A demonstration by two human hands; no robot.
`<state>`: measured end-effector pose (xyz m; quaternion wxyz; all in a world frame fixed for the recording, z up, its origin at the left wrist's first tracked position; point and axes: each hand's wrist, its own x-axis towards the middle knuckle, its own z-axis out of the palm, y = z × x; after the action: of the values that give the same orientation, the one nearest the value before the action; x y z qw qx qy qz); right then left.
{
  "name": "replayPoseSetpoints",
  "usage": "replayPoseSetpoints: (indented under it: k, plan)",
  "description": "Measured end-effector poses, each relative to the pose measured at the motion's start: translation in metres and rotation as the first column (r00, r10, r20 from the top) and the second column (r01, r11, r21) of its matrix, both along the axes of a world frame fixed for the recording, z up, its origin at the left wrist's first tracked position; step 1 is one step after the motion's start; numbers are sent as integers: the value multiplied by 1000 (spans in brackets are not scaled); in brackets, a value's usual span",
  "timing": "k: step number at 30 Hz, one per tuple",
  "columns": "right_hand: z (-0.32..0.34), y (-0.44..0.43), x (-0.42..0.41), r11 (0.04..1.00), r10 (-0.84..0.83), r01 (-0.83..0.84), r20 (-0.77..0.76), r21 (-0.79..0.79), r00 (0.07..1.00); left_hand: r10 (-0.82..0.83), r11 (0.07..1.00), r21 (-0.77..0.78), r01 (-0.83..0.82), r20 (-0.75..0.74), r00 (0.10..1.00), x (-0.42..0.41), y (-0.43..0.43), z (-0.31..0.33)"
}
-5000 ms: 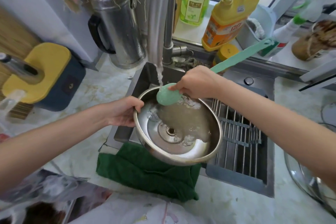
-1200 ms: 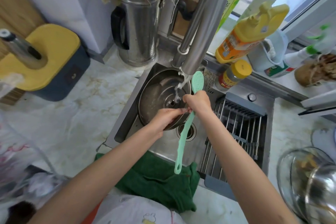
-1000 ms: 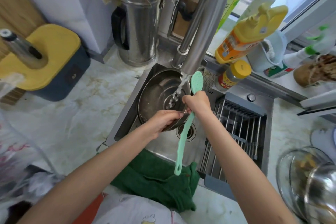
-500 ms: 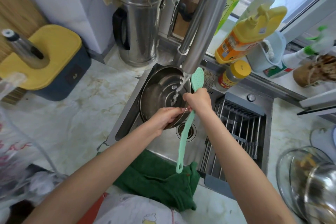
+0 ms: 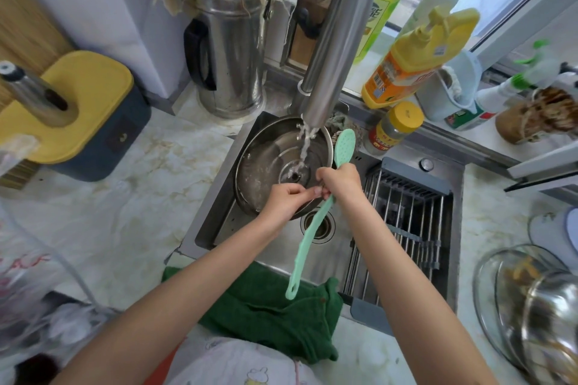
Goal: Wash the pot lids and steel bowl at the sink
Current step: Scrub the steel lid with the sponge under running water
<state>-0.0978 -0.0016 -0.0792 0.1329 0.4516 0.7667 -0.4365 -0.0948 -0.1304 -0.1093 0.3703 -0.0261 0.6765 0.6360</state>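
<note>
Steel faucet point(image 5: 336, 40) over pot lid point(image 5: 262, 159) | green towel point(image 5: 275, 316) on sink point(image 5: 215, 206) edge

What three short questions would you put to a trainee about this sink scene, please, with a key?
1. True or false: water from the tap is running onto the steel lid.
2. Pick one: the right hand grips A) a sponge, B) the green brush, C) a bottle.
3. Short answer: which hand holds the near rim of the steel lid?

Key: 1 true. 2 B; its head points up and its handle hangs down. 3 the left hand.
</note>
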Motion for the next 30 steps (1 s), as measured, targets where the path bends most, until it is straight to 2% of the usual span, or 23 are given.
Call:
replayPoseSetpoints:
  k: [3,5,7,9,11,13,14,15,17,19,21,23,24,25,26,27,28,30]
  plan:
    - [2,5,11,998,-45,44,-21,-52,999,-232,972,35,233,-44,972,-7,-13,-2]
    - [4,6,20,994,-82,78,-49,-74,995,-408,911,28,410,-63,911,-13,-23,-5]
    - [11,10,30,993,-107,102,-81,-64,991,-601,799,-104,592,-130,789,-24,-28,-16]
    - [18,15,40,994,-111,109,-110,-29,988,-778,624,-392,676,-225,587,-37,-33,-30]
    - [24,22,47,994,-106,107,-119,-1,987,-904,407,-679,612,-202,377,-48,-33,-41]
    - [29,26,53,995,-88,93,-128,34,988,-968,224,-842,490,-135,211,-53,-23,-49]
    - [30,28,56,995,-64,73,-132,69,989,-981,174,-902,394,-123,151,-55,-16,-52]
    - [32,30,59,993,-36,50,-133,106,990,-981,172,-941,293,-137,136,-57,-9,-56]
    - [36,35,63,989,-18,38,-138,143,990,-966,208,-970,125,-184,181,-64,6,-60]
    - [39,41,66,985,-51,73,-139,155,989,-965,153,-987,54,-137,222,-63,23,-59]
    - [37,46,69,978,-107,132,-155,164,982,-958,131,-988,86,-103,269,-49,38,-54]
    - [35,48,72,971,-140,168,-171,167,975,-924,175,-953,249,-72,376,-25,47,-47]
    - [34,48,74,967,-149,181,-181,181,972,-894,255,-890,378,-68,443,-15,49,-45]
    - [33,48,76,960,-153,192,-190,206,970,-848,385,-766,515,-72,526,-7,48,-40]
    - [34,47,78,953,-156,200,-199,227,968,-782,539,-573,618,-67,620,0,43,-35]
    - [32,47,79,949,-161,208,-202,237,966,-697,678,-376,631,-58,714,6,35,-30]
    - [32,47,82,950,-180,223,-198,221,964,-585,794,-250,554,-70,808,14,28,-25]
    - [26,48,87,958,-256,276,-200,75,946,-269,951,-198,237,-156,950,25,14,-17]
